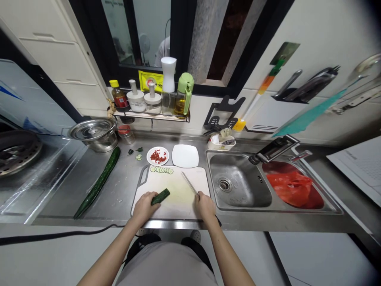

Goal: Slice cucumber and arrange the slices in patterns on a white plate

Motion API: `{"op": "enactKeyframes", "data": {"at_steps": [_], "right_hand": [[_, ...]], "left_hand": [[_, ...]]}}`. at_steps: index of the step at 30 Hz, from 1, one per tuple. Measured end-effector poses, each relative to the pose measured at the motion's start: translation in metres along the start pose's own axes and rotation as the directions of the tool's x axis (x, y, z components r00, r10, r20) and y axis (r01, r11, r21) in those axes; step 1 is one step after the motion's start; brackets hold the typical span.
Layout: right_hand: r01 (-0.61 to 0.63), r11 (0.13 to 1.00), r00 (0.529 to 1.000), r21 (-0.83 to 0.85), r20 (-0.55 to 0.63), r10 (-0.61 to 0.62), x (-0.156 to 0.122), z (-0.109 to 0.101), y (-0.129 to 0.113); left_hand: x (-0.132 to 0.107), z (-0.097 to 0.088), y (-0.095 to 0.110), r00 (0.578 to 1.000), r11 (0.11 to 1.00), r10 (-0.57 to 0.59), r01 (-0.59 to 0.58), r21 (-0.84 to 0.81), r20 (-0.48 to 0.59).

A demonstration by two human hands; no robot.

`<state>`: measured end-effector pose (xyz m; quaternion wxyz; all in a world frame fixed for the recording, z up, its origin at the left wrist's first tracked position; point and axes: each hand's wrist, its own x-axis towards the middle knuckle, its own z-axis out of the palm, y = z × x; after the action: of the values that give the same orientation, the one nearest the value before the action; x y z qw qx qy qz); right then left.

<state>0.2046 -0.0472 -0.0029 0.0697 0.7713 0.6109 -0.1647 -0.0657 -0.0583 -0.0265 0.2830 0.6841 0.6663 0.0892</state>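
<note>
My left hand [145, 207] is closed on a short piece of dark green cucumber [161, 196] lying on the white cutting board [178, 198]. My right hand [204, 205] grips the handle of a knife [189, 183], whose blade points up and to the left over the board. A row of cucumber slices [161, 170] lies along the board's far edge. Left of the board a long whole cucumber [98, 182] lies on the steel counter.
Behind the board sit a small plate of chopped red pieces [158, 155] and an empty white square plate [185, 155]. A double sink [238, 184] lies to the right, with a red bag [293, 188] in its right basin. A steel pot [93, 134] and a condiment shelf [151, 105] stand at the back left.
</note>
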Motion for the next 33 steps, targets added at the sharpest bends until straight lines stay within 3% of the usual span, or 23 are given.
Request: {"op": "enactKeyframes", "data": {"at_steps": [5,10,18,27,33], "right_hand": [[0.052,0.998,0.998,-0.021,0.044,-0.051,0.009,0.001,0.000],[0.050,0.999,0.994,0.010,0.098,-0.051,0.017,-0.001,0.001],[0.027,0.999,0.987,0.023,0.159,-0.031,0.017,-0.005,-0.001],[0.035,0.999,0.986,0.001,0.164,-0.035,0.017,-0.004,-0.001],[0.033,0.999,0.987,-0.005,0.156,-0.032,0.016,-0.005,-0.002]], "left_hand": [[0.020,-0.028,-0.029,0.971,0.985,-0.170,0.164,-0.050,-0.167],[0.056,-0.058,-0.062,0.868,0.930,-0.338,0.367,0.011,-0.365],[0.099,-0.068,-0.074,0.714,0.807,-0.553,0.587,-0.064,-0.430],[0.124,-0.074,-0.092,0.687,0.787,-0.560,0.615,-0.039,-0.462],[0.133,-0.075,-0.102,0.722,0.799,-0.531,0.601,0.023,-0.443]]}}
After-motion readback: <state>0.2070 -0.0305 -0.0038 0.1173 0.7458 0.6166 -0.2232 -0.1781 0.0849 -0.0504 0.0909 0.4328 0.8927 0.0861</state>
